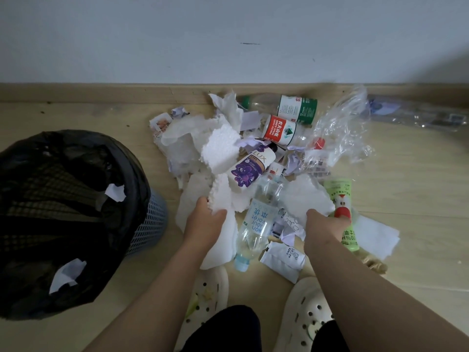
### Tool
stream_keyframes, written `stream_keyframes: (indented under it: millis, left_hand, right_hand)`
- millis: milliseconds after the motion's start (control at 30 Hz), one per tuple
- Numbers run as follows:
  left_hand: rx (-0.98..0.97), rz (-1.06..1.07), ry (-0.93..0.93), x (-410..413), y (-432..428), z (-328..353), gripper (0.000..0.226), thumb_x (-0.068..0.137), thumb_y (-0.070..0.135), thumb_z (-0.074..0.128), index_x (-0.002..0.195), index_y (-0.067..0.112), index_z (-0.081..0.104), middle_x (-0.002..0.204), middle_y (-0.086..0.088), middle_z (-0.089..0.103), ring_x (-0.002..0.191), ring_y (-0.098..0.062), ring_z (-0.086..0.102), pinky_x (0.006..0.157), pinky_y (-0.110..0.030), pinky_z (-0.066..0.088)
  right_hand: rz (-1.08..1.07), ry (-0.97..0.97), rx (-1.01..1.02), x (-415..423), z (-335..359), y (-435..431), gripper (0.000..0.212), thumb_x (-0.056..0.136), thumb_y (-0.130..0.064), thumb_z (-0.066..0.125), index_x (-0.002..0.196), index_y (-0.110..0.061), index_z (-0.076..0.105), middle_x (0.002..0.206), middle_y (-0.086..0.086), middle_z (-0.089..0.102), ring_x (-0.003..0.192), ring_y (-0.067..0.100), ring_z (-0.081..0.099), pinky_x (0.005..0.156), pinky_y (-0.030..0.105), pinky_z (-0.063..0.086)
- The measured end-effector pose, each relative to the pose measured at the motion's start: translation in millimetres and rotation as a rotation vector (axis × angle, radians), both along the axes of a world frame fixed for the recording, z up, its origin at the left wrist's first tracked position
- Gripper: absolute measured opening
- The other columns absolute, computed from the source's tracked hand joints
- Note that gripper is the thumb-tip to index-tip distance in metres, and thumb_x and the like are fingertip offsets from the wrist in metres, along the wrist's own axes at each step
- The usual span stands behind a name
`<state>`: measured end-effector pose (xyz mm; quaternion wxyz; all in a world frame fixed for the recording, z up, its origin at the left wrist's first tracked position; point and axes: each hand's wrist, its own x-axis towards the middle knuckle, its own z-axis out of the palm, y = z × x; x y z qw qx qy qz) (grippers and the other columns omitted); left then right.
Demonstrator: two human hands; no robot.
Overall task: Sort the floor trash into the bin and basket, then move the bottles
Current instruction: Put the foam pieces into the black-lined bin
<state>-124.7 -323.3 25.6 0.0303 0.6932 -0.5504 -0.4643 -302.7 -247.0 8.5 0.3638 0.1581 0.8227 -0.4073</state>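
A heap of trash lies on the wooden floor by the wall: white tissue sheets, foam pieces (220, 148), paper scraps and several bottles. My left hand (206, 219) grips a white foam and tissue piece (221, 196) at the heap's near left. My right hand (321, 228) reaches into crumpled white tissue (305, 196) beside a green bottle (342, 212), fingers hidden in it. A clear bottle with blue print (256, 222) lies between my hands. A purple Lux bottle (251, 167) and two labelled water bottles (280, 130) (297, 109) lie farther back.
A blue mesh bin with a black liner (63, 212) stands at the left and holds a few white scraps. Clear plastic wrap (340, 130) and a flattened clear bottle (416, 114) lie at the right by the wall. My feet in pale clogs (304, 316) are at the bottom.
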Motion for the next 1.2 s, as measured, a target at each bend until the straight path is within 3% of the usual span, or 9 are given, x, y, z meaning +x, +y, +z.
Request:
stream_keyframes:
  millis: [133,267,400,500,600,767,967,1100,1200]
  left_hand:
    - [0.002,0.009,0.018,0.0,5.9,16.5,0.019,0.093,0.022,0.051,0.107,0.012,0.044,0.085,0.001,0.049,0.081,-0.021,0.048,0.069,-0.029,0.036]
    - [-0.046,0.035,0.06,8.0,9.1,42.6,0.029,0.093,0.024,0.051,0.119,0.013,0.045,0.103,-0.006,0.057,0.094,-0.026,0.054,0.08,-0.035,0.044]
    - [-0.105,0.067,0.15,14.5,19.0,87.9,0.031,0.093,0.02,0.05,0.122,0.013,0.043,0.099,-0.002,0.056,0.083,-0.019,0.052,0.069,-0.029,0.041]
    - [-0.109,0.151,0.23,13.3,24.4,122.5,0.04,0.093,0.019,0.051,0.131,0.009,0.039,0.106,-0.005,0.053,0.091,-0.023,0.051,0.078,-0.031,0.041]
    - [-0.13,0.177,0.302,14.4,33.1,161.4,0.041,0.094,0.02,0.049,0.131,0.01,0.037,0.109,-0.005,0.051,0.093,-0.023,0.049,0.078,-0.031,0.039]
    - [-0.195,0.169,0.355,24.1,54.0,214.6,0.045,0.092,0.019,0.05,0.134,0.012,0.036,0.106,-0.003,0.047,0.092,-0.024,0.046,0.076,-0.029,0.035]
    - [-0.294,0.363,0.488,50.1,72.0,253.1,0.051,0.091,0.011,0.049,0.139,0.007,0.033,0.08,0.001,0.048,0.068,-0.016,0.047,0.057,-0.026,0.034]
    - [-0.279,0.46,0.539,64.7,91.7,258.9,0.045,0.093,0.01,0.048,0.136,0.006,0.035,0.105,-0.008,0.05,0.077,-0.019,0.049,0.064,-0.027,0.038]
    - [-0.175,0.632,0.636,76.5,87.7,264.1,0.046,0.095,0.013,0.046,0.139,0.006,0.033,0.129,-0.014,0.049,0.108,-0.03,0.051,0.09,-0.037,0.042]
  right_hand:
    - [0.026,-0.046,-0.062,-4.2,18.7,2.2,0.056,0.086,-0.008,0.06,0.136,-0.001,0.038,0.104,0.013,0.046,0.088,0.023,0.043,0.078,0.033,0.038]
    - [0.031,-0.08,-0.095,-4.7,51.9,-1.9,0.042,0.084,-0.011,0.06,0.123,-0.007,0.043,0.102,0.01,0.045,0.088,0.025,0.046,0.084,0.039,0.044]
    - [0.085,-0.054,-0.186,6.6,104.1,7.2,0.019,0.086,-0.007,0.058,0.096,-0.006,0.042,0.072,0.006,0.045,0.059,0.02,0.043,0.064,0.032,0.042]
    - [0.108,-0.038,-0.219,23.1,140.9,19.7,0.011,0.088,-0.006,0.054,0.089,-0.005,0.043,0.066,0.004,0.04,0.054,0.016,0.036,0.052,0.026,0.033]
    - [0.057,-0.044,-0.266,43.6,178.5,36.8,0.003,0.089,-0.006,0.048,0.088,-0.004,0.045,0.069,0.005,0.039,0.056,0.017,0.034,0.056,0.027,0.034]
    - [0.083,0.006,-0.516,78.1,224.8,69.4,0.03,0.087,-0.005,0.057,0.116,-0.002,0.052,0.088,0.01,0.057,0.073,0.022,0.054,0.071,0.032,0.046]
    - [0.109,-0.116,-0.729,118.0,267.9,90.2,0.015,0.089,-0.006,0.058,0.083,-0.016,0.049,0.085,0.006,0.059,0.068,0.018,0.056,0.059,0.025,0.041]
    - [0.197,-0.126,-0.763,135.0,275.2,91.6,0.011,0.091,-0.005,0.055,0.099,-0.011,0.05,0.088,0.007,0.059,0.068,0.018,0.057,0.06,0.025,0.042]
    - [0.31,-0.119,-0.746,142.7,274.3,87.2,0.026,0.091,-0.005,0.053,0.117,-0.007,0.051,0.103,0.011,0.061,0.074,0.019,0.057,0.061,0.026,0.043]
